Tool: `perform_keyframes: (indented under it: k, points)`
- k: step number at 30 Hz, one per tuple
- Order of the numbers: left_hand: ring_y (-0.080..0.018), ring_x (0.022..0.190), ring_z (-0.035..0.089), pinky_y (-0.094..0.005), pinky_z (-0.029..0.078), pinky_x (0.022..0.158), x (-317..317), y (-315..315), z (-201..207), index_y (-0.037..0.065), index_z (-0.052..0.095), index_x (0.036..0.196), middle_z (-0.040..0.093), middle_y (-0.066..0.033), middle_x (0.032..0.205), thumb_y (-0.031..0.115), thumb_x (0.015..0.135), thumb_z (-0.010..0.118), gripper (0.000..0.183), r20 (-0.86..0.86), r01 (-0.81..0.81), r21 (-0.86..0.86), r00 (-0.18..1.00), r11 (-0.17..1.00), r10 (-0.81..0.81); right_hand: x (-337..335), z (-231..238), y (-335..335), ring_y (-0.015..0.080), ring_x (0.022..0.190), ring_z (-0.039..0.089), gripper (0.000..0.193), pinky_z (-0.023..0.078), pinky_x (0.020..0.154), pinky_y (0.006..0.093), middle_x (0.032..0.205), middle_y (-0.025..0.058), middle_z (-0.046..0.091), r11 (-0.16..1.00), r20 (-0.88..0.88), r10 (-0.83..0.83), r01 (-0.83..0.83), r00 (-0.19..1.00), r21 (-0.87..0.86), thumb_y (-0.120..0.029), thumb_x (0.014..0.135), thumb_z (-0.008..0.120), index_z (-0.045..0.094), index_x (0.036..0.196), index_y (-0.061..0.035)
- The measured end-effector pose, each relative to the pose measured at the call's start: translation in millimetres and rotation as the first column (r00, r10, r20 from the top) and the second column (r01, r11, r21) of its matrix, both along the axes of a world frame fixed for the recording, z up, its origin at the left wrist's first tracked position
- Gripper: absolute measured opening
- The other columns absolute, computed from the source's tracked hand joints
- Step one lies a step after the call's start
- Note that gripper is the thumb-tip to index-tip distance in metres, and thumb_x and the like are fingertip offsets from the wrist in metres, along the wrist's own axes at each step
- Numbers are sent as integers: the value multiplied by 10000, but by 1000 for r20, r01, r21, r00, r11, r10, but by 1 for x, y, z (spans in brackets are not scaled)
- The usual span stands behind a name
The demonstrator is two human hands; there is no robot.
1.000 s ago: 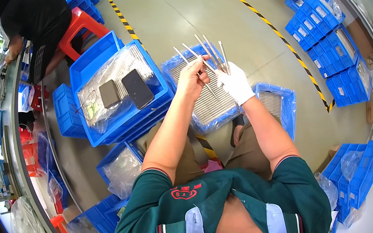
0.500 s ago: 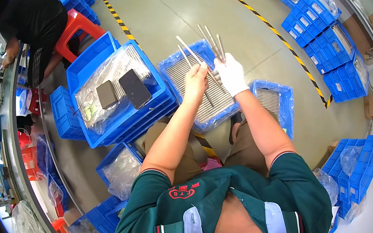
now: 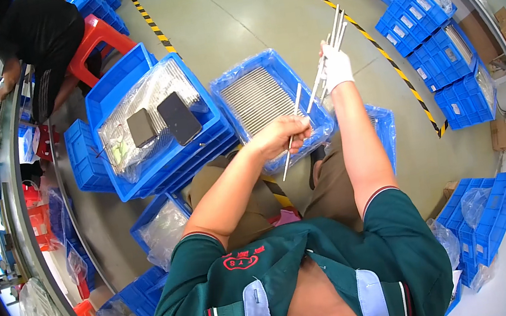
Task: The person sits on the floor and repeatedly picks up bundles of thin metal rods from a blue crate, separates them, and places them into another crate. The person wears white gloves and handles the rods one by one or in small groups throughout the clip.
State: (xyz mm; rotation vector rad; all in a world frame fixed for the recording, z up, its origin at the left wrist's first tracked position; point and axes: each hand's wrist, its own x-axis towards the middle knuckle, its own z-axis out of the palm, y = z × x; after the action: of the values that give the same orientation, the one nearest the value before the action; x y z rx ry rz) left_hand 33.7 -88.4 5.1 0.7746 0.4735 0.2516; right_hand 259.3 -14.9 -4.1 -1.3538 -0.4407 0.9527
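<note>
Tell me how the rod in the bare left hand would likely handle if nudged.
The rod seems stiff: it looks straight, though the left hand holds it only near its middle. Its slim, seemingly round shape suggests it would roll. Its metallic sheen hints at slipperiness.

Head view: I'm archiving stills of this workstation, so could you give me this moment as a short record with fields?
Left hand: bare hand, fingers closed around a thin metal rod
Right hand: white-gloved hand, holding several metal rods
Below the hands: plastic-lined blue crate with rows of rods
To the left: stacked blue crates, bearing a dark phone-like slab and smaller dark box
Upper left: person in black near a red stool
</note>
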Motion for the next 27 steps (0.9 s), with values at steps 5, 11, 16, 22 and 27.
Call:
perform_keyframes:
  k: [5, 11, 16, 22, 27]
  points:
    - [-372, 1011, 607, -479, 498, 887, -20, 36, -7, -29, 599, 838, 608, -254, 1028, 261, 915, 543, 305, 277, -144, -92, 947, 985, 164, -35, 15, -24, 83, 427, 430, 183, 317, 378, 228, 559, -24, 486, 908, -106, 408, -415, 907, -57, -243, 839, 636, 591, 745, -93]
    - [-279, 870, 627, -405, 518, 779, -16, 42, -11, -29, 617, 855, 626, -190, 950, 265, 911, 559, 306, 304, -125, -154, 938, 980, 168, -73, 1, -35, 80, 461, 454, 227, 346, 406, 251, 590, 9, 553, 772, 96, 635, -626, 766, -109, -271, 838, 661, 620, 808, -50]
    - [-172, 636, 607, -276, 508, 591, -22, 38, -14, -10, 613, 878, 614, -90, 764, 254, 915, 566, 270, 255, -121, -34, 959, 992, 126, -86, 20, -37, 100, 439, 484, 252, 375, 395, 261, 586, 25, 559, 702, 135, 709, -676, 692, -223, -297, 856, 630, 613, 831, -47]
    - [-171, 632, 635, -293, 547, 624, -24, 42, -3, 9, 609, 860, 632, -72, 738, 244, 924, 558, 249, 47, -335, 145, 942, 931, 331, -79, 11, -35, 101, 443, 509, 224, 402, 424, 228, 617, 53, 583, 862, 335, 507, -461, 794, -211, -251, 896, 568, 600, 888, -29]
    - [-151, 654, 599, -310, 535, 649, -37, 63, -10, 16, 605, 862, 603, -48, 740, 248, 929, 550, 248, 63, -572, 139, 820, 809, 569, -77, 18, -53, 89, 430, 481, 204, 372, 412, 219, 656, 55, 615, 830, 190, 556, -531, 809, -171, -211, 912, 545, 561, 1009, -32]
